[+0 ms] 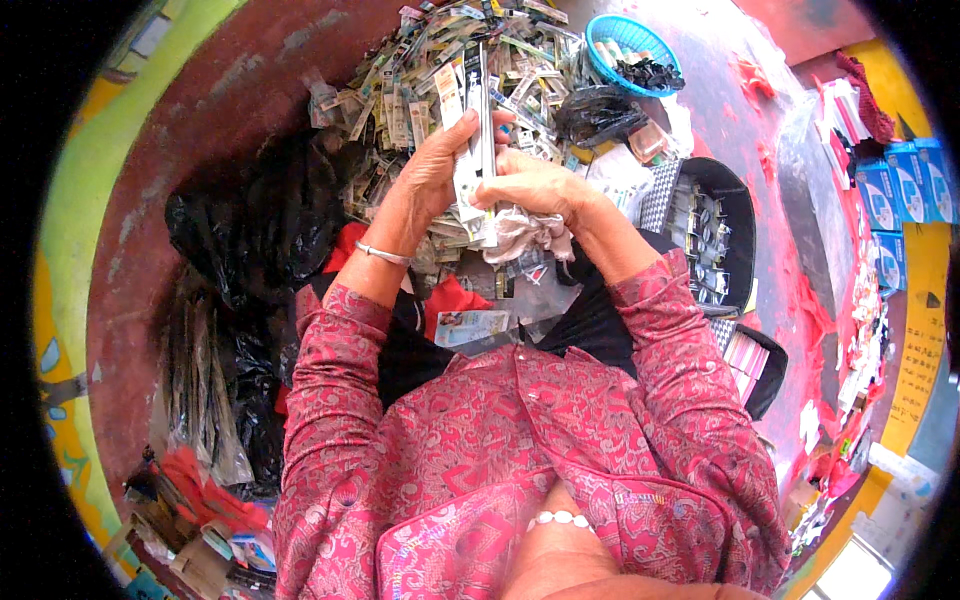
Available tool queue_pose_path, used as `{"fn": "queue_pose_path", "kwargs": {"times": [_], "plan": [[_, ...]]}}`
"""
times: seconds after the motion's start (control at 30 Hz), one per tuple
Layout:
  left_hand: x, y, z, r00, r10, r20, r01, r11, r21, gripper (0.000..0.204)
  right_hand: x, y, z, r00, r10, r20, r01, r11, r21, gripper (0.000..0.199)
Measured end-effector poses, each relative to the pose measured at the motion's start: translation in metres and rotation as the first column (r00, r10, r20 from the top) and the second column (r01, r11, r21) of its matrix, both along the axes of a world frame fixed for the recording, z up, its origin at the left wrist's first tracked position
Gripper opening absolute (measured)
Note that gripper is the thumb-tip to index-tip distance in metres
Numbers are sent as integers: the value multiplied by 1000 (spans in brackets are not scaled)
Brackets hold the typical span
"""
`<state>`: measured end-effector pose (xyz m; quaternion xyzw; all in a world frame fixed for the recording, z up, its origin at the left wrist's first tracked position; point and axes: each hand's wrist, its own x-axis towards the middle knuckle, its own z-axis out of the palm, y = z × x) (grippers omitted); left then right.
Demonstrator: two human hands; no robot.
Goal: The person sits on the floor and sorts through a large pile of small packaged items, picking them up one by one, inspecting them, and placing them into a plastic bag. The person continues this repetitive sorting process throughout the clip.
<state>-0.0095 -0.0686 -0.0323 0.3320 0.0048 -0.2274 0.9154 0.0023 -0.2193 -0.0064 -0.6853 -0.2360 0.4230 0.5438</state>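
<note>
Over a big heap of small narrow packets [395,105], my two hands hold a bundle of long, flat, narrow packets [477,120] upright. My left hand [437,165] closes round its left side, with the thumb lying along the front. From the right, my right hand [545,188] grips the lower part, thumb on the front edge. The bundle shows pale, printed and dark strips. Just below my right hand is a crumpled whitish cloth [528,232]; whether the hand touches it I cannot tell.
A blue plastic basket [606,30] with packets and small black pieces stands beyond the heap, near a black bag [600,112]. To my right are an open box [735,185] of packaged items and a smaller black box [770,375]. Black plastic bags [250,225] lie left.
</note>
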Motion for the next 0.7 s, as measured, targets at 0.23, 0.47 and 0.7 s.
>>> {"fn": "queue_pose_path", "kwargs": {"times": [0.23,0.47,0.7], "plan": [[-5,-2,4,997,65,42,-74,963,260,46,-2,1,11,863,129,488,107,898,-427,45],[-3,8,11,998,50,-37,-56,985,-165,49,10,-9,10,995,-96,11,96,976,-195,37],[-8,7,15,997,-53,-63,33,957,-289,60,11,-11,15,997,42,61,-35,992,-120,36]]}}
